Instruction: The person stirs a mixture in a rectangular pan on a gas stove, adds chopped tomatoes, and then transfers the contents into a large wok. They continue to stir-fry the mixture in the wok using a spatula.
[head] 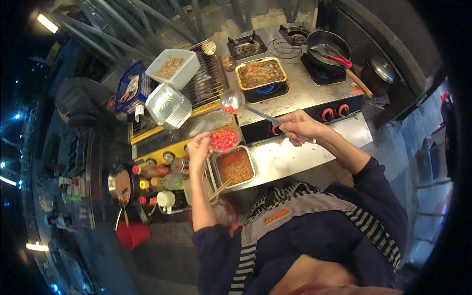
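My left hand point(200, 147) grips the rim of a clear plastic tub of chopped red chillies point(224, 140). In my right hand point(299, 127) is the handle of a metal ladle point(232, 100), whose bowl carries a little chopped chilli. The ladle's bowl hangs just beyond the tub, apart from it. Below the tub sits a metal pan of reddish-brown sauce point(235, 167), with wooden chopsticks point(221, 188) resting at its corner. Beyond the ladle, a foil tray of cooked food point(261, 73) stands over a blue gas flame point(266, 89).
A black frying pan point(328, 49) with red-handled tongs point(341, 60) sits at the back right. On the left are a grill rack point(204, 84), white plastic containers point(173, 68), a blue basket point(131, 88) and several sauce bottles point(151, 170). A red bucket point(133, 235) stands lower left.
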Demonstrator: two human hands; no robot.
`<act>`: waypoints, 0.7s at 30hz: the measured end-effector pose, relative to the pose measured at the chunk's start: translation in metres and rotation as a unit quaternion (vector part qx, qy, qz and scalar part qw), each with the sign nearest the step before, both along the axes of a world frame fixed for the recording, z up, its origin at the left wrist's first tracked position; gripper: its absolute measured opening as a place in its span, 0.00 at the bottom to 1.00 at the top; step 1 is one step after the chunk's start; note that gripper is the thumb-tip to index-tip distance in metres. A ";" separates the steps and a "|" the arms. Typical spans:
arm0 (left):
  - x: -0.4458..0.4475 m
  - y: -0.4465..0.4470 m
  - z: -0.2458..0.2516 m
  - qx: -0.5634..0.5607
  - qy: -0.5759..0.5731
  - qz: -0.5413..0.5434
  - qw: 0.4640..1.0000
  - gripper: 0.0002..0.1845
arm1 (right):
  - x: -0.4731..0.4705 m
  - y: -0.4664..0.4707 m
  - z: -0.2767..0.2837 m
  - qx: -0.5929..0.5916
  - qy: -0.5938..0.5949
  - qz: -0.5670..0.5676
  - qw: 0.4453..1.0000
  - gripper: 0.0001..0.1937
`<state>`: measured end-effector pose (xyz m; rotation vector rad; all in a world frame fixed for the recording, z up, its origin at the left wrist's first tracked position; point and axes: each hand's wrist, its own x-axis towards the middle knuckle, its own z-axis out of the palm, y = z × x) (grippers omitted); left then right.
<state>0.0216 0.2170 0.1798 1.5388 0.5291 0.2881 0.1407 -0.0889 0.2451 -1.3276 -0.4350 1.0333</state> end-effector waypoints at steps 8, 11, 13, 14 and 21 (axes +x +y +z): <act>-0.002 -0.003 0.003 -0.026 -0.016 -0.001 1.000 0.10 | 0.073 -0.008 -0.028 -0.196 -0.578 -0.120 0.783 0.10; -0.004 -0.004 0.004 -0.022 -0.014 0.010 1.000 0.10 | 0.087 -0.010 -0.039 -0.235 -0.625 -0.113 0.736 0.09; -0.005 -0.003 0.004 -0.026 -0.004 0.009 1.000 0.10 | 0.091 -0.013 -0.044 -0.245 -0.631 -0.124 0.725 0.08; -0.007 -0.002 0.004 -0.011 -0.001 0.010 1.000 0.10 | 0.092 -0.015 -0.045 -0.255 -0.629 -0.120 0.725 0.08; -0.012 0.000 0.001 -0.016 0.032 0.031 0.999 0.09 | 0.093 -0.023 -0.056 -0.288 -0.735 -0.071 0.610 0.19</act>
